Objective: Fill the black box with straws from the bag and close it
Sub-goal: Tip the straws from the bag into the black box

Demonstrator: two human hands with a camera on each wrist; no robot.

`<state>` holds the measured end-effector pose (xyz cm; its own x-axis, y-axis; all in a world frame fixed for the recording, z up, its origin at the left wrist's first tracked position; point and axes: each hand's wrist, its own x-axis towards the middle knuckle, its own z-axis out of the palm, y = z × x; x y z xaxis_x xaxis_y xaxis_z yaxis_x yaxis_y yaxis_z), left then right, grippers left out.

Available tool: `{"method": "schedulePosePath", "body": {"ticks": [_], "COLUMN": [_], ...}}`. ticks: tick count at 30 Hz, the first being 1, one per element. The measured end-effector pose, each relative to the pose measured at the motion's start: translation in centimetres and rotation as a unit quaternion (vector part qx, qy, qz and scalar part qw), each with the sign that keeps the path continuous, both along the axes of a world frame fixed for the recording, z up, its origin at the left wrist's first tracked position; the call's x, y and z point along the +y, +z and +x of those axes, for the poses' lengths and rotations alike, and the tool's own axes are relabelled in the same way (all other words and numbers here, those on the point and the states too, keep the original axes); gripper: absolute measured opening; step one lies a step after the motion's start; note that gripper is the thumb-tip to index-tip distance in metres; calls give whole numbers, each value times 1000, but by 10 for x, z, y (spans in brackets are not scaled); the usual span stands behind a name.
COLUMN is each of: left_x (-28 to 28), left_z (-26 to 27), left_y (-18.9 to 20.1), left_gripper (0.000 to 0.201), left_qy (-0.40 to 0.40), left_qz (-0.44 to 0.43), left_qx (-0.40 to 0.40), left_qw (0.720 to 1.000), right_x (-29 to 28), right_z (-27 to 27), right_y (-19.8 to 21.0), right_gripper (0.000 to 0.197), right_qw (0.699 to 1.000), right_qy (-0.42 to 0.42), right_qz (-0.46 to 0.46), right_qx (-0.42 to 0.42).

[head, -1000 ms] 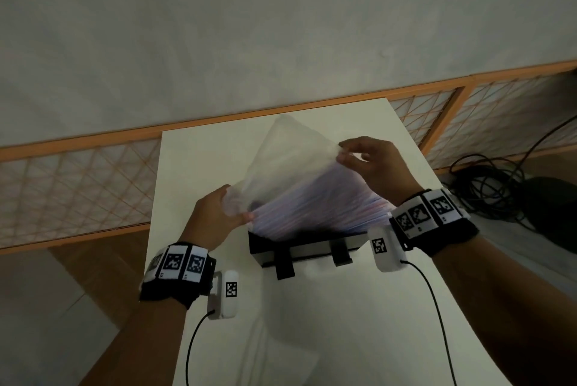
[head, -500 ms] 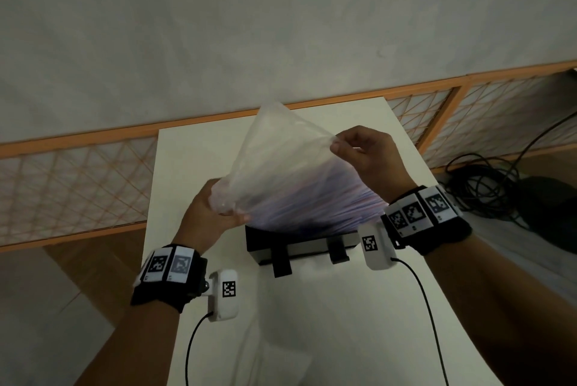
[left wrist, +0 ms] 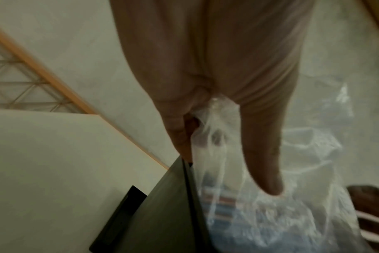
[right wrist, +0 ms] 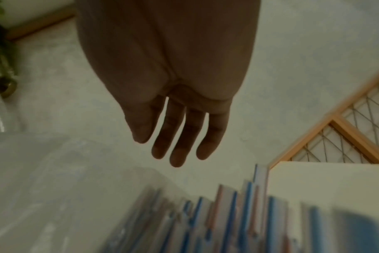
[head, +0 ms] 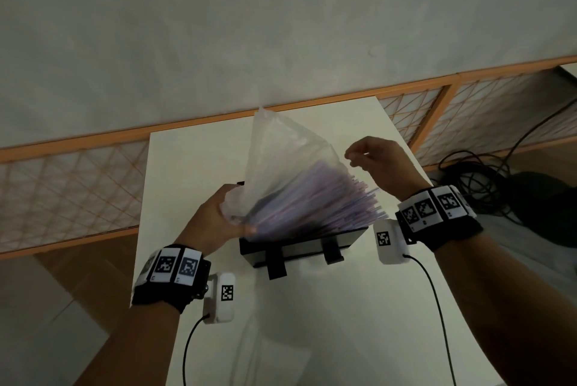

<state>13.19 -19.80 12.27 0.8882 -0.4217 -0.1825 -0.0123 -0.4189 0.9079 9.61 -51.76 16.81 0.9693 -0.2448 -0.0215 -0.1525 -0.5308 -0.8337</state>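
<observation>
Left hand (head: pixel 215 223) grasping clear crumpled plastic bag (head: pixel 281 167); pastel straws (head: pixel 327 201) spilling into open black rectangular box (head: pixel 299 245); right hand (head: pixel 379 164) released, fingers relaxed above.

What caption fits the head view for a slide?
Left hand tips a clear plastic bag of straws into the black box; right hand open.

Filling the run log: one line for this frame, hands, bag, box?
left hand: grips bag | right hand: open, off bag | straws: spilling into black box | box: open

Straws (head: pixel 315 207) in box (head: pixel 299 248) — on table (head: pixel 193 167)
</observation>
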Motion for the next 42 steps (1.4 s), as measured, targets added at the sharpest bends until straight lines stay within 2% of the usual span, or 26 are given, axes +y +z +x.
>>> {"method": "schedulePosePath", "body": {"ticks": [1, 3, 5, 6, 8, 9, 11, 13, 14, 15, 17, 20, 22, 25, 27, 30, 32, 35, 40, 42], "left_x": [-1, -3, -5, -5, -3, -1, 1, 1, 3, 5, 8, 7, 4, 7, 10, 12, 12, 12, 12, 12], "left_z": [1, 3, 5, 5, 5, 5, 4, 6, 7, 8, 9, 6, 6, 11, 14, 16, 15, 9, 9, 8], "left_y": [-1, -2, -3, -3, -4, -4, -4, -2, -3, -5, -7, -4, 3, 5, 0, -5, -4, -3, -3, -3], "left_gripper": [62, 57, 53, 50, 44, 48, 74, 104, 112, 112, 89, 34, 21, 23, 23, 21, 31, 51, 29, 37], "left_qy": [-9, -15, -10, -7, 17, 38, 86, 108, 115, 122, 124, 131, 148, 138, 101, 106, 111, 68, 114, 104], "left_qz": [18, 59, 71, 65, 39, 23, -7, -31, -35, -33, -11, 32, 16, -14, 14, 24, 6, -3, -4, -13], "left_qx": [-8, -39, -61, -63, -72, -79, -84, -35, -8, 5, -1, -51, -82, -62, -22, -42, -54, -28, -95, -71], "left_qw": [1000, 997, 996, 996, 997, 996, 993, 993, 993, 992, 992, 990, 985, 988, 995, 993, 992, 997, 989, 992], "right_x": [0, 0, 6, 9, 15, 16, 18, 17, 17, 17, 16, 17, 17, 14, 16, 19, 20, 20, 23, 23], "right_z": [0, 0, 0, 1, 4, 5, 7, 8, 8, 9, 9, 8, 8, 10, 8, 7, 7, 6, 8, 7], "right_y": [-2, -9, -18, -21, -20, -17, -16, -16, -17, -18, -21, -18, -13, -9, -8, -7, -6, -5, 2, 1], "right_gripper": [9, 31, 48, 44, 14, 9, 24, 17, 12, 11, 12, 11, 8, 7, 9, 4, 4, 5, 10, 11], "right_qw": [1000, 999, 993, 992, 997, 998, 999, 999, 999, 998, 999, 999, 997, 996, 995, 992, 992, 990, 986, 985], "right_qy": [-3, 41, 95, 98, 69, 57, 34, 14, 9, 5, 4, 10, -1, -15, -14, -16, -13, -14, -17, -26], "right_qz": [18, 18, -36, -50, -19, -2, 15, 37, 43, 48, 44, 43, 61, 75, 84, 105, 108, 117, 132, 131], "right_qx": [-7, 20, 61, 60, 32, 14, -21, -33, -30, -27, -17, -17, -38, -55, -55, -60, -67, -77, -104, -108]}}
